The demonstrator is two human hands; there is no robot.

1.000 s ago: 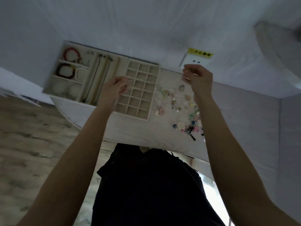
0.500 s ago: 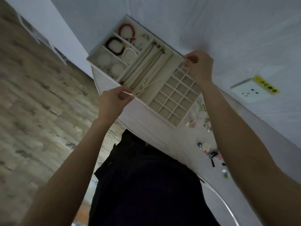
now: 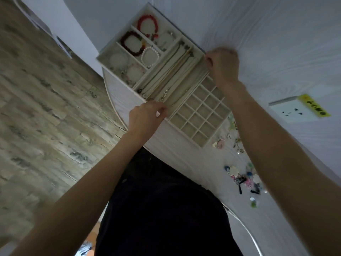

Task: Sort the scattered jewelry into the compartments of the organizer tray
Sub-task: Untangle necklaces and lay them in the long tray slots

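Observation:
The beige organizer tray (image 3: 103, 59) lies on the white table. Its left part holds a red bracelet (image 3: 147, 24), a dark red bracelet (image 3: 132, 43) and a pearl bracelet (image 3: 149, 56). Necklaces lie in the long middle slots. My left hand (image 3: 145, 119) pinches at the near end of a long slot, where a thin necklace chain (image 3: 164, 94) shows faintly. My right hand (image 3: 222, 65) pinches at the far end of the same slot. The small square grid (image 3: 203, 111) looks empty. Scattered jewelry (image 3: 245, 178) lies on the table to the right.
A smaller cluster of pieces (image 3: 232, 137) sits beside the grid's right edge. A wall socket with a yellow label (image 3: 295, 111) is on the wall behind. The round table's rim (image 3: 118, 109) runs close to the tray, with wooden floor (image 3: 46, 108) beyond.
My right hand has left the scattered pile and moved to the far end of the long slots. My left hand has drawn back to their near end. The view has swung left.

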